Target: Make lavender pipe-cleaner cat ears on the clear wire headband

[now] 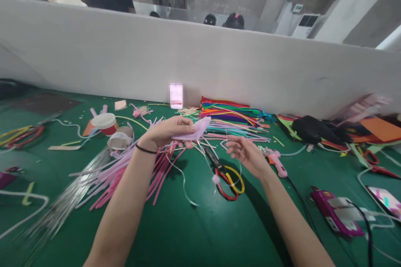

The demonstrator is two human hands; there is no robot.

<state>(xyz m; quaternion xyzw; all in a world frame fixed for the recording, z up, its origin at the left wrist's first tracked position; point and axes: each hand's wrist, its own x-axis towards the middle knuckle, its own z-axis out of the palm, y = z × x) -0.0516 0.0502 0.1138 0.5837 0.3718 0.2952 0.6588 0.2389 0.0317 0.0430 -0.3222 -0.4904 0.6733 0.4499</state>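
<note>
My left hand (171, 131) is closed on a pale purple, petal-like piece (200, 128) that looks soft and fuzzy. A thin white ribbon (184, 185) hangs below this hand and curls on the table. To the right, my right hand (246, 152) has its fingers curled together, with a thin pale strand (227, 136) at the fingertips. Red-and-yellow-handled scissors (226, 179) lie between and below the hands. A small pale pink puff (216, 179) shows against their handles. Under my left hand spread pink and purple pipe cleaners (125, 175).
Behind the hands lie bundled multicoloured pipe cleaners (232, 112). A pink glue gun (277, 162) rests beside my right hand, its cord running toward a purple power strip (336, 212). A lidded tub (105, 123) stands left. A white partition (140, 58) closes the back; people are beyond.
</note>
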